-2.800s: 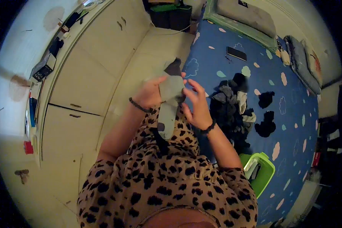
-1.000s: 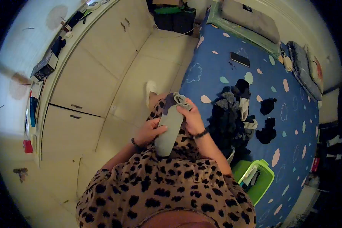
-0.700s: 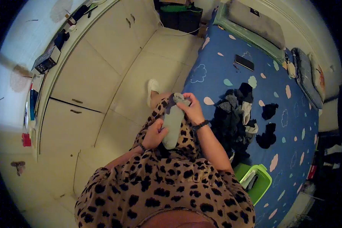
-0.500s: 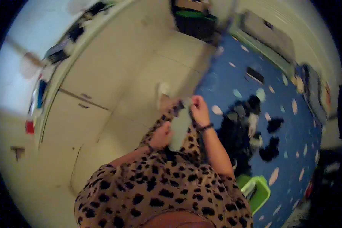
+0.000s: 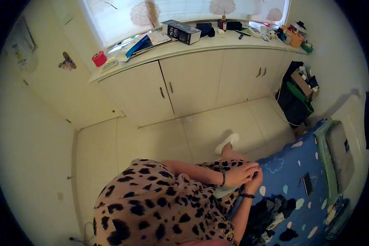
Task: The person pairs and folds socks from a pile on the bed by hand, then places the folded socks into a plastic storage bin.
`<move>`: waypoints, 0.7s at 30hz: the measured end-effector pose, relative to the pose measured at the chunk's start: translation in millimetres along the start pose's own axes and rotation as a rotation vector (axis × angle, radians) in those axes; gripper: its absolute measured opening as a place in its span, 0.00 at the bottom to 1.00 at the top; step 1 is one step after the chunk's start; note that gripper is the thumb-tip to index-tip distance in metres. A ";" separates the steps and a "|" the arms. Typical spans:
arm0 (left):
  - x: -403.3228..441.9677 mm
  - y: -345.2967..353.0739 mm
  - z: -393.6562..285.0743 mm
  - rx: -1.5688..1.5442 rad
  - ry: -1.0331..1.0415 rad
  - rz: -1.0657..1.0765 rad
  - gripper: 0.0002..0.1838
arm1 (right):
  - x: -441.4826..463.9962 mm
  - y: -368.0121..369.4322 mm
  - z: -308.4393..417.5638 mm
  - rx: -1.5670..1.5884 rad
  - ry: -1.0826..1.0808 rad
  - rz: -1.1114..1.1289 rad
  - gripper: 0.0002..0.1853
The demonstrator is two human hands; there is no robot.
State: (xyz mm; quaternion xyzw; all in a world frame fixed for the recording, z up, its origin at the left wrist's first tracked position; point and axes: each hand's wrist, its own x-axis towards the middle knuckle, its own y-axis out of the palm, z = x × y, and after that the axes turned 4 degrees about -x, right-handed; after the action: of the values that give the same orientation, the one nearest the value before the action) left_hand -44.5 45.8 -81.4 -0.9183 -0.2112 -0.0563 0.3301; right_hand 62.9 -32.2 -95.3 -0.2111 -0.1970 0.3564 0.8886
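Note:
My left hand [image 5: 238, 175] and my right hand [image 5: 253, 184] are brought together over my lap, at the edge of the bed. Fingers of both are closed and overlap, gripping one end of a pale grey-green sock [image 5: 224, 191]. The rest of the sock hangs below my left wrist, partly covered by the hand and forearm. Just right of my right forearm lies a heap of dark clothing [image 5: 270, 215] with some lighter pieces. A separate black bundle [image 5: 289, 234] rests close by it.
The blue patterned bed [image 5: 274, 164] carries a phone [image 5: 307, 183] and a grey pillow [image 5: 341, 160]. Ahead is a long white cabinet [image 5: 197, 84] with boxes and papers on top. A black bin [image 5: 293, 100] stands at its right end. My shoe [image 5: 227, 143] is on the tiled floor.
My view has swung up and left toward the cabinet. My hands, which stretched the sock out between them, are now close together at one end of it.

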 end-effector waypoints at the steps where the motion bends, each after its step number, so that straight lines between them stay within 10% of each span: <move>1: -0.4 10.5 5.5 -0.029 0.022 0.011 0.34 | 2.0 6.3 -26.2 0.358 0.171 -0.006 0.07; 3: -5.9 18.1 9.2 0.068 0.016 -0.040 0.35 | 2.9 6.1 -34.1 0.721 0.339 -0.010 0.08; 5: -7.5 18.8 14.0 0.201 -0.003 -0.058 0.38 | -4.5 6.7 -34.7 0.067 0.049 -0.146 0.08; 9: -6.5 16.1 14.6 0.295 0.108 -0.101 0.38 | -8.0 12.9 -64.4 0.039 0.118 -0.177 0.07; 11: 1.4 8.8 -0.6 0.348 -0.041 0.082 0.38 | -18.3 21.5 -98.2 0.405 0.203 -0.240 0.06; 21: 14.3 23.3 65.3 -0.167 -0.135 -0.284 0.23 | -12.5 5.3 -50.8 0.248 0.404 -0.189 0.14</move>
State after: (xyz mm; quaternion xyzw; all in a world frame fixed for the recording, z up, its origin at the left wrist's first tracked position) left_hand -24.1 75.8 -142.1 -0.9051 -0.3550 -0.0578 0.2266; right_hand 77.0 -49.6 -142.9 -0.1483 0.0109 0.2437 0.9584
